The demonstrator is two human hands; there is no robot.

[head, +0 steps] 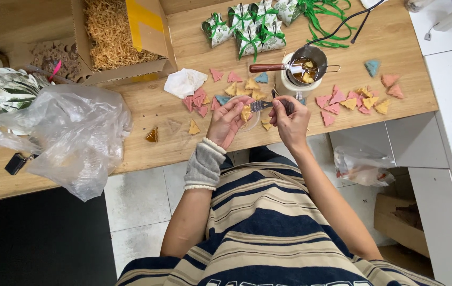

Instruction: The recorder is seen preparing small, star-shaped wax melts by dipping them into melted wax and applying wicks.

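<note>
My left hand (227, 121), with a grey knitted cuff on the wrist, pinches a small yellow triangular piece (245, 113) over a small clear dish (251, 123) at the table's front edge. My right hand (290, 119) grips the dark handle of a small metal tool (266, 105) whose blade points at that piece. Just beyond my hands stands a small metal pot (308, 64) with a wooden handle on a white base, holding brown liquid and yellow pieces.
Pink, yellow and teal triangles lie scattered left (204, 99) and right (355, 100) of the pot on the wooden table (146, 143). A crumpled tissue (184, 82), green-ribboned packets (247, 26), a cardboard box of straw (114, 37) and a clear plastic bag (67, 135) sit around.
</note>
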